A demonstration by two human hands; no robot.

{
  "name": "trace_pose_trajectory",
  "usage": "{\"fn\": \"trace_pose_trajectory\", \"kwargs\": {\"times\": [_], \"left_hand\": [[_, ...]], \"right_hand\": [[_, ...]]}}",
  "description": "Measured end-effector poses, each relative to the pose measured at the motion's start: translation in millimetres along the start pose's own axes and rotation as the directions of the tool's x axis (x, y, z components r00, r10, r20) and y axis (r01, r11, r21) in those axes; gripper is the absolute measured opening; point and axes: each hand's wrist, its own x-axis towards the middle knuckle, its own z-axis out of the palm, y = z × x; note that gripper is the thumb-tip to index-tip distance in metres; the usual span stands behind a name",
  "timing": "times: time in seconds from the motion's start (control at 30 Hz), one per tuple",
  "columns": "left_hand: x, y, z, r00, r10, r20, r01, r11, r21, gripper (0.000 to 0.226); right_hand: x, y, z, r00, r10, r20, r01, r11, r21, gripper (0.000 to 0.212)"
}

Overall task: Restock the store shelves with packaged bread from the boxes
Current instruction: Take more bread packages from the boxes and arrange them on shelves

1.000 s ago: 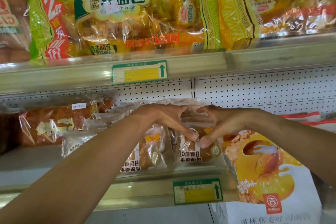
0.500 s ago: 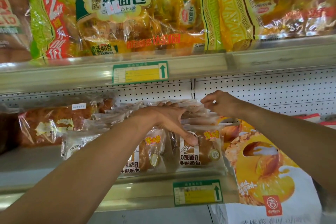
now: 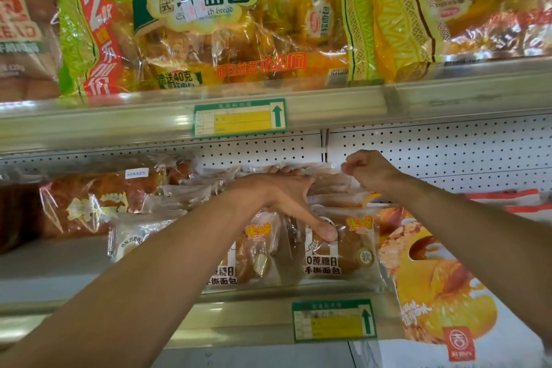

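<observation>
Our left hand (image 3: pixel 286 194) grips a stack of clear plastic bread packets (image 3: pixel 337 245) on the lower metal shelf (image 3: pixel 59 272): the thumb presses the front of the nearest packet, and the fingers (image 3: pixel 280 170) curl over the stack's top edge. Our right hand (image 3: pixel 369 170) sits just right of it, above the stack's far right corner, with its fingers curled in tightly; we cannot tell whether they pinch a packet edge or hold nothing.

A second packet of the same kind (image 3: pixel 251 254) stands just left, partly behind our left forearm. Further left lies a clear-wrapped long brown loaf (image 3: pixel 95 203). To the right of the stack stands a large white and yellow bag printed with a pastry picture (image 3: pixel 442 287), touching the stack's side.

A green and yellow price tag (image 3: pixel 334 321) is clipped to the lower shelf's front rail, and another price tag (image 3: pixel 239 118) to the upper shelf rail. On the upper shelf (image 3: pixel 448 89) rest large yellow and green soft-bread bags (image 3: pixel 227 27), side by side. A white perforated back panel (image 3: pixel 442 146) runs behind.
</observation>
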Motion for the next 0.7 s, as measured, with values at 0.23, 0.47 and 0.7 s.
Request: {"fn": "trace_pose_trajectory", "kwargs": {"times": [0.23,0.47,0.7], "left_hand": [[-0.5,-0.1,0.3,1.0,-0.009,-0.013,0.01,0.999,0.038,0.126],[0.6,-0.9,0.3,1.0,-0.014,0.0,0.014,0.999,0.045,0.126],[-0.1,-2.2,1.8,1.0,-0.009,0.003,0.009,1.0,-0.005,0.126]], "right_hand": [[10.5,2.7,13.5,0.976,0.189,0.106,-0.21,0.948,0.239,0.029],[12.7,7.9,14.8,0.934,0.315,0.165,-0.352,0.886,0.301,0.085],[18.1,2.3,23.5,0.934,0.252,0.255,-0.356,0.724,0.591,0.102]]}}
